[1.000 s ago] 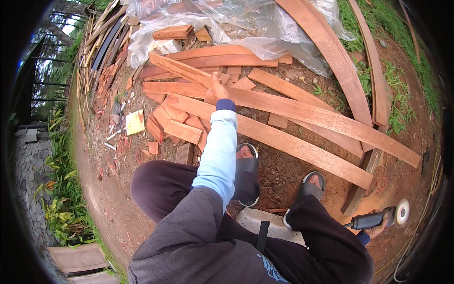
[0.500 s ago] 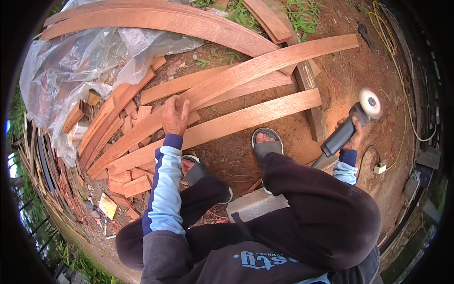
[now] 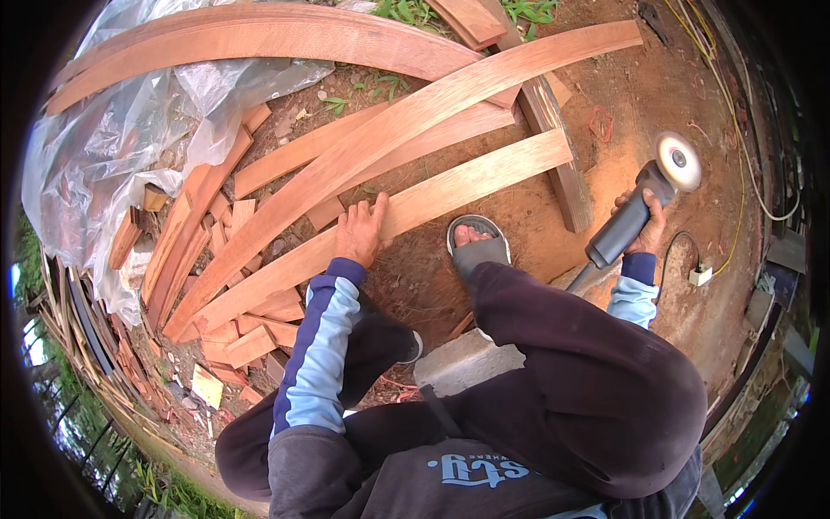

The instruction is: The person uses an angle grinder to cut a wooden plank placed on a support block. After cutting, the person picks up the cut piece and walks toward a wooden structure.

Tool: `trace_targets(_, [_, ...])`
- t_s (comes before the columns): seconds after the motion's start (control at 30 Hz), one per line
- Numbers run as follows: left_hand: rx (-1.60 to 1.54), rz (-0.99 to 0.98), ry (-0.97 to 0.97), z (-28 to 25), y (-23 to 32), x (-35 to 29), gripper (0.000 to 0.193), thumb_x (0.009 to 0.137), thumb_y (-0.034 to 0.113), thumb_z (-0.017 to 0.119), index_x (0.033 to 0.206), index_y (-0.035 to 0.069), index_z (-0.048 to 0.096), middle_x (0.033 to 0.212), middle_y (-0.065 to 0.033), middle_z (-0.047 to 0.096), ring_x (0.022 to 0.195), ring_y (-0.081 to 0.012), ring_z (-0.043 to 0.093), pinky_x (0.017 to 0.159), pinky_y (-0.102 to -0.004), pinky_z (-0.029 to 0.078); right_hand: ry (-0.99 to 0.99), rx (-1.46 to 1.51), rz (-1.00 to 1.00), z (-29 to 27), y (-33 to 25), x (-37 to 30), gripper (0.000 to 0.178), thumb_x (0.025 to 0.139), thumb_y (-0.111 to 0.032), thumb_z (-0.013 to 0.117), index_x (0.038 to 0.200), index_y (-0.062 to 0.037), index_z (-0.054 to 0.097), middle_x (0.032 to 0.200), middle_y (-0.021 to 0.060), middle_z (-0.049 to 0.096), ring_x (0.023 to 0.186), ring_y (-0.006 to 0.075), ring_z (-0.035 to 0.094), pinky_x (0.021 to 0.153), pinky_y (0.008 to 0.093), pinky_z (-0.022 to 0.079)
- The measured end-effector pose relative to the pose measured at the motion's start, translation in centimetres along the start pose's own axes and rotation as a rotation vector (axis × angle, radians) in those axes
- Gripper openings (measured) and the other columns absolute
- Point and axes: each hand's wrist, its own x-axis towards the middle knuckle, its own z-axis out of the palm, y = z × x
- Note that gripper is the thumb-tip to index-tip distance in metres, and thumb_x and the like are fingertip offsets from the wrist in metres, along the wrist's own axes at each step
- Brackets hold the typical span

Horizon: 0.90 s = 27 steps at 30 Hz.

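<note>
Left hand (image 3: 360, 233) has shifted from the farther plank (image 3: 415, 119) to the nearer plank (image 3: 467, 184), fingers half-spread across it, seemingly steadying it where a timber bearer (image 3: 571, 199) props its end. Right of the bearer, the right hand (image 3: 654, 227) encloses an angle grinder (image 3: 621, 235).

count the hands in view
2: the left hand on the nearest long board, the right hand around the grinder, partly hidden by it.
</note>
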Motion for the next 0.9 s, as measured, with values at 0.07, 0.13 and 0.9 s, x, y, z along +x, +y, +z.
trace_targets(0.07, [-0.001,-0.008,-0.020,0.0,-1.6,-0.7,0.089,0.064,0.027,0.081,0.138,0.013,0.034,0.109,-0.0143,0.051,0.104,-0.0320,0.051,0.088,-0.0433,0.041,0.016,-0.012,-0.007,0.2,-0.3,-0.5,0.039,0.077,-0.023,0.068,0.102,-0.0015,0.048,0.077,0.0111,0.056,0.067,0.0237,0.060,0.054,0.0349,0.054])
trace_targets(0.13, [-0.001,-0.036,-0.062,-0.2,-3.8,-2.1,0.089,0.063,0.027,0.082,0.138,0.012,0.034,0.110,-0.0143,0.051,0.104,-0.0323,0.051,0.088,-0.0433,0.041,0.003,-0.016,-0.024,0.2,0.1,-0.2,0.038,0.077,-0.023,0.068,0.101,-0.0008,0.048,0.077,0.0110,0.056,0.067,0.0236,0.060,0.054,0.0351,0.054])
trace_targets(0.9, [0.194,-0.234,0.063,-4.0,-9.4,2.6,0.089,0.061,0.025,0.082,0.134,0.006,0.035,0.119,-0.0149,0.051,0.113,-0.0327,0.050,0.094,-0.0440,0.042,0.069,-0.145,-0.035,0.4,0.2,-0.3,0.040,0.076,-0.033,0.067,0.094,0.0007,0.054,0.074,0.0149,0.060,0.057,0.0223,0.060,0.051,0.0319,0.054])
